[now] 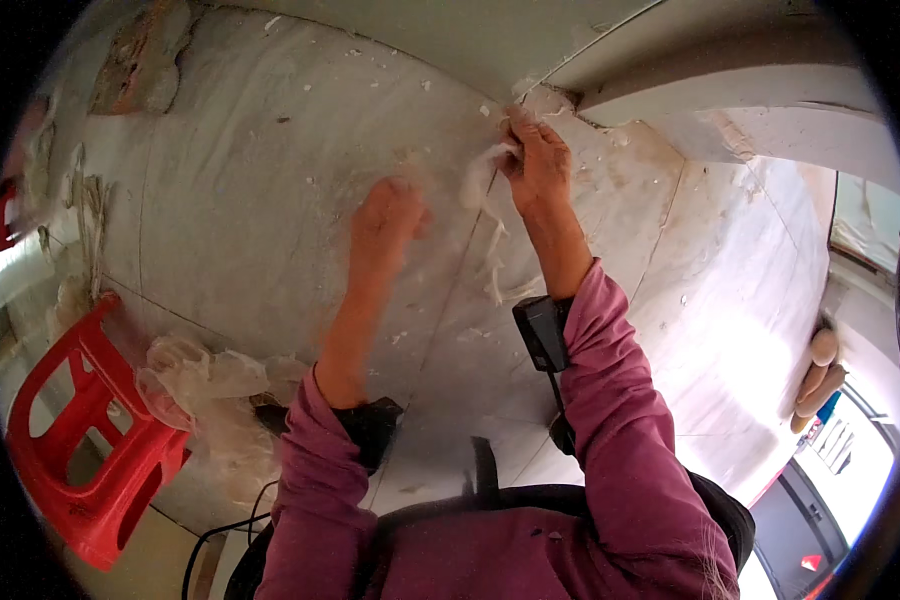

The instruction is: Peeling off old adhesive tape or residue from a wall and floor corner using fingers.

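My right hand [541,161] pinches a white, stringy strip [478,180] that looks like fibre or soft film. The strip droops to the left of the hand, and a frayed tail [497,255] trails below it. My left hand [390,214] is to the left, over the pale, marbled floor tiles [270,202]. Motion blurs it, its fingers look curled, and whether it holds anything is unclear. White scraps [484,110] dot the tiles around both hands.
A red plastic stool [94,427] lies tipped at left beside crumpled clear plastic bags [217,390]. Pale strands [94,217] hang farther left. A wall corner [521,94] stands beyond my right hand. Several brown, rounded objects [817,375] lie at far right. A black cable [202,540] runs lower left.
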Demonstrator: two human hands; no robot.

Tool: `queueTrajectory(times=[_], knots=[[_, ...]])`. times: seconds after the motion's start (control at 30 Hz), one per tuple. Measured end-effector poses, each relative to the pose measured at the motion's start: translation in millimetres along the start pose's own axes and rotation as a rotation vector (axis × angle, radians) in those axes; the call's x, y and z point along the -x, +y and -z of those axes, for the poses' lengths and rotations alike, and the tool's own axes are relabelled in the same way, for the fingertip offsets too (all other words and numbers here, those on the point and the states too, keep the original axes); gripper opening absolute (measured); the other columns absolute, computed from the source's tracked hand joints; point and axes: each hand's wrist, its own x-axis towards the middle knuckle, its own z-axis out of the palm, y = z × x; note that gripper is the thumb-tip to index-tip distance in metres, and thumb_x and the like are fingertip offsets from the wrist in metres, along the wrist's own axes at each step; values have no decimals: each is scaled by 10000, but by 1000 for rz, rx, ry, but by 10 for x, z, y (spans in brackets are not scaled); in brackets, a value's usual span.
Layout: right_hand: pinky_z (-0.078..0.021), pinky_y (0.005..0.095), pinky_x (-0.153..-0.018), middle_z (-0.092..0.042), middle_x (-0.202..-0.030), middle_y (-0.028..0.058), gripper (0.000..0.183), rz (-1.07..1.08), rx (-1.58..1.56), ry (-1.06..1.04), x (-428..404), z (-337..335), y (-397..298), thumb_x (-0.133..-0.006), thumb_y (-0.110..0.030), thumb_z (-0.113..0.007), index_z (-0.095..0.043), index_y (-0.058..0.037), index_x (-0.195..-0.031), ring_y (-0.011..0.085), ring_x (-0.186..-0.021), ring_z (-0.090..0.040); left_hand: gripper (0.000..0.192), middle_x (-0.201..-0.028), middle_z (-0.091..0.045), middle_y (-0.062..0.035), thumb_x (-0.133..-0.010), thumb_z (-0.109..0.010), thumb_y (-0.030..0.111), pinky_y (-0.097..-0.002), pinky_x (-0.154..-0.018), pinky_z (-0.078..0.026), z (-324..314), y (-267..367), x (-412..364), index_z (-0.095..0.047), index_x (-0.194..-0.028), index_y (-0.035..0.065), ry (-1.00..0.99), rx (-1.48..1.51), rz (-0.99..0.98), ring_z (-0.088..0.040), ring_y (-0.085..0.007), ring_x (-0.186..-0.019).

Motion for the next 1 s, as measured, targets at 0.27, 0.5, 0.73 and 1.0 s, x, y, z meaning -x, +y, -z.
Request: queueTrajectory(times=[0.27,0.5,0.73,1.0], knots=[[-346,206,-468,-494,-660,-1,85,-109,-421,161,-60,-220,0,-789,-128,-531,-525,-45,-768,81,-575,-425,260,-687,-537,-38,-809,-459,293,-246,-556,-406,-5,-300,171,-520,-822,40,-76,-11,49,-494,-116,-604],[-320,211,-484,-475,-687,-3,70,-103,-509,229,-101,-286,91,-778,-122,-535,-511,-57,-781,81,-551,-378,226,-670,-529,-34,-824,-448,247,-241,-524,-389,-26,-296,209,-522,-825,33,-69,62,45,-469,-104,-573],[-321,219,-490,-447,-692,23,71,103,-310,306,-7,-455,128,-784,-98,-479,-499,-41,-820,98,-546,-356,215,-664,-523,-41,-835,-425,225,-240,-513,-384,-52,-237,254,-522,-826,33,5,153,60,-464,-104,-556],[-323,244,-498,-430,-710,15,116,-98,-585,456,131,-653,-269,-752,-160,-518,-491,-50,-778,98,-598,-389,222,-644,-515,-39,-839,-417,224,-241,-487,-375,7,-354,293,-516,-810,28,-11,133,31,-452,-103,-540]])
